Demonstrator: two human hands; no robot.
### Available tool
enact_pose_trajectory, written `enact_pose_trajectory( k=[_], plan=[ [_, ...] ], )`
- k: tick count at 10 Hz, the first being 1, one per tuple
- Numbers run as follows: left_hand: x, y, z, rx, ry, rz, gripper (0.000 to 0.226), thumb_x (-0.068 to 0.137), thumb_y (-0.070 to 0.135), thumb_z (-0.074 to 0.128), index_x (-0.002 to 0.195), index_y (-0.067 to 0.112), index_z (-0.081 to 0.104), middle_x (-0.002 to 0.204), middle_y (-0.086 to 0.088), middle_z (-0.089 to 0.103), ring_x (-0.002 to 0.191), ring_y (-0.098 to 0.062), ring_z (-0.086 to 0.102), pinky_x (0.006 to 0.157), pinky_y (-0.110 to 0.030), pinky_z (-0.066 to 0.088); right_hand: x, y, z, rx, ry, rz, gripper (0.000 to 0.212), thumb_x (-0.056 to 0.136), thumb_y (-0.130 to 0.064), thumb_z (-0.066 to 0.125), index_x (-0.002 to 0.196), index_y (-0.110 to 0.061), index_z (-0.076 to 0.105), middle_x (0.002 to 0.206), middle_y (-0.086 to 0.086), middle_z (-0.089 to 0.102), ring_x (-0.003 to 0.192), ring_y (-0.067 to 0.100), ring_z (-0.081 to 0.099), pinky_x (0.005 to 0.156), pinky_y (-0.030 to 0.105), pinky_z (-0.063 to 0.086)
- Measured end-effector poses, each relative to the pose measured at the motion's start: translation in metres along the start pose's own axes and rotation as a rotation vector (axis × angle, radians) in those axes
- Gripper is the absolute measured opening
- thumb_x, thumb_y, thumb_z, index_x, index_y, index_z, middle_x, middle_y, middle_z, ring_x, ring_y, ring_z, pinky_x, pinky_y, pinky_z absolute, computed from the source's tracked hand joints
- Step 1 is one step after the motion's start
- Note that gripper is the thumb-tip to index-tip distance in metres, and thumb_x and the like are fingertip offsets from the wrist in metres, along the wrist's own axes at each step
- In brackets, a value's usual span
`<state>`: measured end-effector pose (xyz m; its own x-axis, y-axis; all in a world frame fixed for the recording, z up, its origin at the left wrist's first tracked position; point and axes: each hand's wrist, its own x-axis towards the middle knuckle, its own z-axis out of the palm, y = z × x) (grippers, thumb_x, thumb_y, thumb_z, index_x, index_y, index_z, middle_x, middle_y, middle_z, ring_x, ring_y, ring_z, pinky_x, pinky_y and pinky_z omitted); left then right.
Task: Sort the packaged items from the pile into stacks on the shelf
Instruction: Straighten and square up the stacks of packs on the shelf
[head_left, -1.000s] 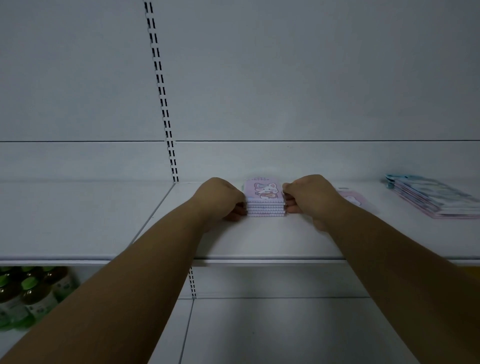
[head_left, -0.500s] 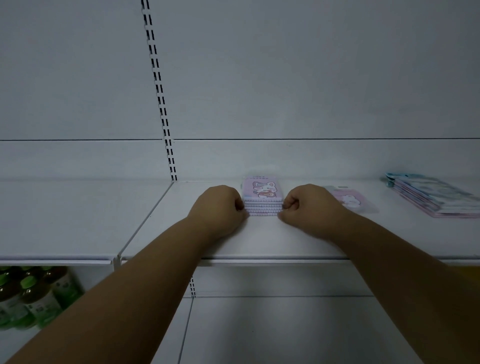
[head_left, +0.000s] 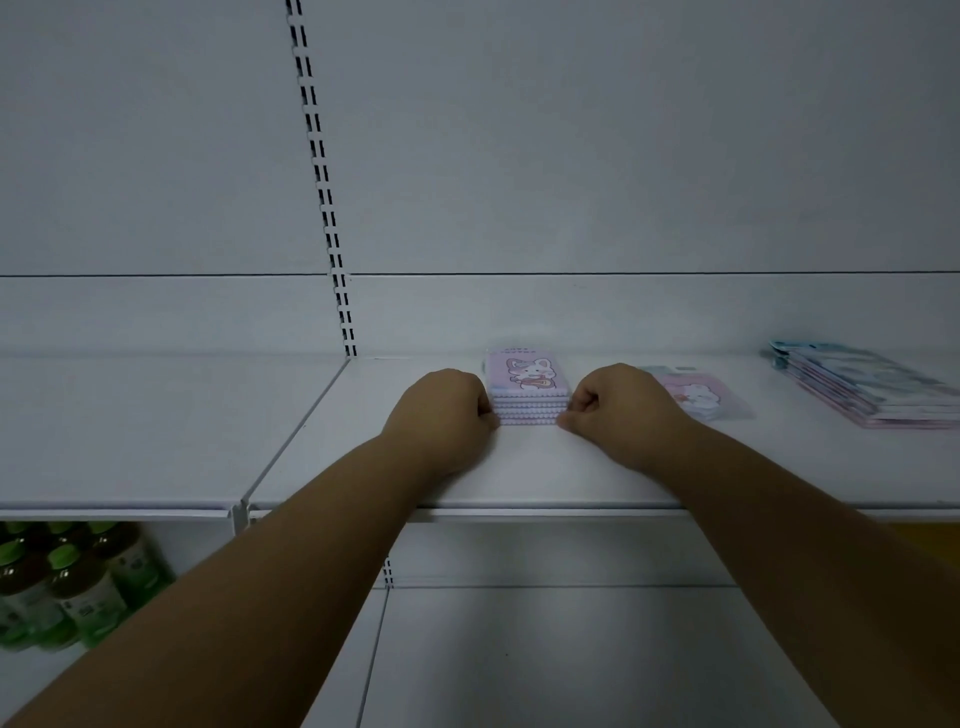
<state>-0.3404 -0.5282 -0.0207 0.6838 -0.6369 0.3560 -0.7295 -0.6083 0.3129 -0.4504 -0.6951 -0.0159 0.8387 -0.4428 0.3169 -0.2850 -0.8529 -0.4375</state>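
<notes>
Two hands are up on the white shelf (head_left: 363, 467), one either side of a single small stack (head_left: 529, 402) of pink packets. I count about five or six packets in it from the scalloped edges, though the lower ones blur together. The top packet is pale pink-lilac with a white cartoon cat holding something reddish, and dark lettering along its far edge, too small to read. The left hand (head_left: 441, 415) is curled into a fist with its knuckles against the stack's left side; the right hand (head_left: 615, 408) is curled the same way against the right side, thumb down at the front corner. Whether either grip actually pinches the packets I cannot tell. Just right of the right hand lies one loose pink packet (head_left: 698, 397), flat. Farther right sits a second stack (head_left: 867, 389) of larger flat packs, blue on top, pink below. Under the shelf, at left, stand several green-capped bottles (head_left: 67, 587).
</notes>
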Motion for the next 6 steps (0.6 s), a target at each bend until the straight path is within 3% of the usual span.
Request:
enact_pose_trajectory(
  k=[1, 2, 3, 4, 5, 6],
  plan=[
    [0.0, 0.002, -0.008, -0.013, -0.083, -0.027, 0.018, 0.084, 0.025, 0.063, 0.086, 0.01, 0.074, 0.087, -0.009, 0.071, 0.081, -0.025, 0.061, 0.069, -0.028, 0.046, -0.001, 0.0, -0.005, 0.031, -0.045, 0.003, 0.013, 0.079, -0.021, 0.073, 0.068, -0.013, 0.072, 0.071, 0.003, 0.069, 0.066, 0.017, 0.061, 0.057, 0.021, 0.039],
    [0.012, 0.0, -0.022, -0.083, -0.197, -0.133, 0.024, 0.082, 0.016, 0.059, 0.097, 0.007, 0.075, 0.1, -0.012, 0.073, 0.09, -0.026, 0.065, 0.077, -0.032, 0.053, 0.004, 0.005, -0.017, 0.051, -0.119, 0.044, 0.015, 0.08, -0.009, 0.062, 0.08, -0.007, 0.077, 0.08, 0.006, 0.074, 0.065, 0.013, 0.061, 0.062, 0.021, 0.045],
    [0.024, 0.004, -0.029, -0.164, -0.201, -0.245, 0.029, 0.092, 0.01, 0.049, 0.111, -0.004, 0.066, 0.117, -0.018, 0.067, 0.101, -0.03, 0.065, 0.089, -0.038, 0.055, 0.025, 0.007, -0.023, 0.131, -0.102, 0.179, 0.024, 0.086, -0.007, 0.052, 0.095, 0.005, 0.07, 0.095, 0.024, 0.071, 0.079, 0.03, 0.064, 0.077, 0.037, 0.053],
    [0.035, 0.013, -0.024, -0.614, -0.086, -0.448, 0.017, 0.094, 0.012, 0.049, 0.099, 0.001, 0.061, 0.111, -0.024, 0.069, 0.082, -0.031, 0.069, 0.076, -0.038, 0.06, 0.042, 0.001, -0.019, 0.326, -0.073, 0.319, 0.029, 0.088, -0.011, 0.05, 0.106, 0.008, 0.063, 0.096, 0.026, 0.067, 0.083, 0.037, 0.064, 0.085, 0.049, 0.054],
    [0.043, 0.017, -0.015, -0.567, -0.08, -0.465, 0.03, 0.092, 0.019, 0.056, 0.1, -0.007, 0.065, 0.102, -0.025, 0.071, 0.09, -0.036, 0.069, 0.085, -0.043, 0.057, 0.051, -0.006, -0.009, 0.47, -0.081, 0.389, 0.027, 0.089, -0.014, 0.054, 0.102, 0.009, 0.063, 0.076, 0.016, 0.064, 0.064, 0.027, 0.061, 0.068, 0.039, 0.057],
    [0.045, 0.016, -0.011, -0.524, -0.082, -0.431, 0.032, 0.091, 0.023, 0.057, 0.1, -0.005, 0.069, 0.1, -0.023, 0.071, 0.095, -0.037, 0.068, 0.088, -0.045, 0.055, 0.053, -0.009, -0.003, 0.461, -0.083, 0.389, 0.021, 0.088, -0.014, 0.058, 0.094, 0.005, 0.066, 0.067, 0.009, 0.063, 0.053, 0.019, 0.061, 0.047, 0.023, 0.05]
  ],
)
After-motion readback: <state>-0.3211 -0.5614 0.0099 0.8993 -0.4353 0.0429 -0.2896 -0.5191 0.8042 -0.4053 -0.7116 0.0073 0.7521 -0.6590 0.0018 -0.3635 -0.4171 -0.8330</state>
